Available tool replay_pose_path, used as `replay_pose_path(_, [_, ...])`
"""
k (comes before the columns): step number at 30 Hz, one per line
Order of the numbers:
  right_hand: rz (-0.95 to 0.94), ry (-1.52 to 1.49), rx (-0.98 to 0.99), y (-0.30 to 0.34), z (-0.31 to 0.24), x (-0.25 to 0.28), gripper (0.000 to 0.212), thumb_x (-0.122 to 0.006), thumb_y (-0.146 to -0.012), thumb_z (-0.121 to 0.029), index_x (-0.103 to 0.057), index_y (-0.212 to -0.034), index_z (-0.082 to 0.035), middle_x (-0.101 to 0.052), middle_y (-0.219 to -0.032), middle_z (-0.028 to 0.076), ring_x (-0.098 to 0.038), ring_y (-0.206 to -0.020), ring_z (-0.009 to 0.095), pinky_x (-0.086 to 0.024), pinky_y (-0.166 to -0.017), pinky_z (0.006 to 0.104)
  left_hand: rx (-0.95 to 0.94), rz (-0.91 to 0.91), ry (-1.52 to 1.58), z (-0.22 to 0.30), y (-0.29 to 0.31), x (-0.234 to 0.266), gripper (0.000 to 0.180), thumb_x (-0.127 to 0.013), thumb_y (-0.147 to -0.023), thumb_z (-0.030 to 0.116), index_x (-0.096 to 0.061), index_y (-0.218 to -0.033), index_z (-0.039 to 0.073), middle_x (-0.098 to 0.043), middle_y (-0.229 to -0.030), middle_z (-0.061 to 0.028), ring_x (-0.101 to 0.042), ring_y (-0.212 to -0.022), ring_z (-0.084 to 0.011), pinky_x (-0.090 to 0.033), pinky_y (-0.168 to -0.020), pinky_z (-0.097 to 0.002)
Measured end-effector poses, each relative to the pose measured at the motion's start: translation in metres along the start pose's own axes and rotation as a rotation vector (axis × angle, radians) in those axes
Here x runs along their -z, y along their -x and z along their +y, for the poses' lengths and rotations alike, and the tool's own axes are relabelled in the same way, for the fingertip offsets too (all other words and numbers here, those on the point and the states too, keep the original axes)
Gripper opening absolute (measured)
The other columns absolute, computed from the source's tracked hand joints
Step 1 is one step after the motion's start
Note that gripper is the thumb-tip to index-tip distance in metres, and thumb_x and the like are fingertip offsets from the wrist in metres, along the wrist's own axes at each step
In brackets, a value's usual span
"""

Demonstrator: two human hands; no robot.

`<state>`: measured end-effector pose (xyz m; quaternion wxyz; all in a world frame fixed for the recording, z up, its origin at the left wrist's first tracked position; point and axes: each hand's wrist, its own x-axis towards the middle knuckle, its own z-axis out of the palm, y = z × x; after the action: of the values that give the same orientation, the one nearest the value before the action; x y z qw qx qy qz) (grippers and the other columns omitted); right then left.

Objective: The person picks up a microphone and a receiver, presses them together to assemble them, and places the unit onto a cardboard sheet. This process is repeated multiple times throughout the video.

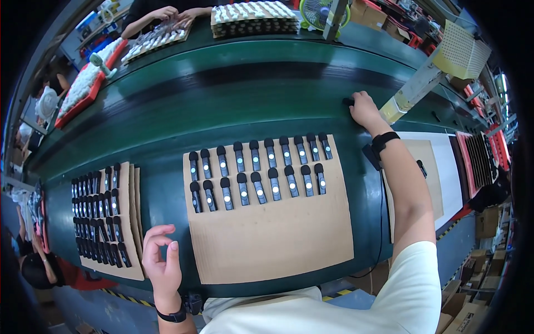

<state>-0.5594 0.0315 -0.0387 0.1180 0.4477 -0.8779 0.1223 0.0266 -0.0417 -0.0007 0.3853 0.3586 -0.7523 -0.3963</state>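
Observation:
My right hand reaches out over the far right of the green conveyor belt, its fingers closed on a small black microphone, mostly hidden by the fingers. Near the bench's front edge, my left hand is raised with nothing in it, fingers loosely bent and thumb apart. To its right lies a flat cardboard sheet. Two rows of small black microphones with foam heads and pale round dots lie along its far half; the near half is bare cardboard.
Left, stacked cardboard sheets carry several rows of microphones. A strapped black device with a cable sits beside my right forearm. A yellowed post rises at right. Across the belt, a co-worker's hands handle parts beside stacked trays.

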Motion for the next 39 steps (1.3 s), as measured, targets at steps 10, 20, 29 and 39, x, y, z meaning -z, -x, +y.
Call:
replay_pose_path(10, [-0.116, -0.711, -0.060, 0.063, -0.045, 0.057, 0.020, -0.060, -0.094, -0.013, -0.059, -0.111, -0.001, -0.063, -0.087, 0.004, -0.062, -0.077, 0.014, -0.051, -0.071, 0.0259, -0.037, -0.039, 0.008, 0.015, 0.005, -0.011, 0.008, -0.063, -0.084, 0.001, -0.055, -0.081, 0.001, -0.063, -0.108, -0.0163, -0.059, -0.097, -0.0252, -0.046, -0.088, -0.0346])
replay_pose_path(20, [-0.745, -1.865, -0.500, 0.243, -0.166, 0.149, 0.025, -0.061, -0.093, -0.009, -0.057, -0.115, 0.001, -0.062, -0.090, 0.006, -0.060, -0.076, 0.013, -0.051, -0.070, 0.0241, -0.214, -0.186, 0.122, 0.034, 0.006, -0.026, 0.009, -0.067, -0.082, 0.002, -0.060, -0.087, 0.001, -0.064, -0.108, -0.0169, -0.062, -0.096, -0.0271, -0.047, -0.089, -0.0362])
replay_pose_path(29, [-0.337, -1.200, 0.403, 0.274, -0.246, 0.147, 0.027, -0.070, -0.080, 0.002, -0.063, -0.107, 0.002, -0.066, -0.089, 0.013, -0.062, -0.075, 0.024, -0.050, -0.066, 0.0322, -0.426, -0.489, 0.051, 0.072, 0.012, -0.029, 0.035, -0.076, -0.077, 0.019, -0.066, -0.105, 0.000, -0.069, -0.096, -0.0133, -0.067, -0.090, -0.0285, -0.044, -0.099, -0.0495])
replay_pose_path(39, [-0.138, -1.229, 0.431, 0.284, -0.269, 0.134, 0.031, -0.074, -0.075, 0.003, -0.062, -0.104, 0.003, -0.064, -0.085, 0.011, -0.060, -0.073, 0.021, -0.047, -0.065, 0.0301, -0.415, -0.423, 0.115, 0.057, 0.026, -0.025, 0.033, -0.079, -0.073, 0.011, -0.067, -0.102, 0.001, -0.069, -0.090, -0.0102, -0.067, -0.082, -0.0248, -0.045, -0.098, -0.0512])
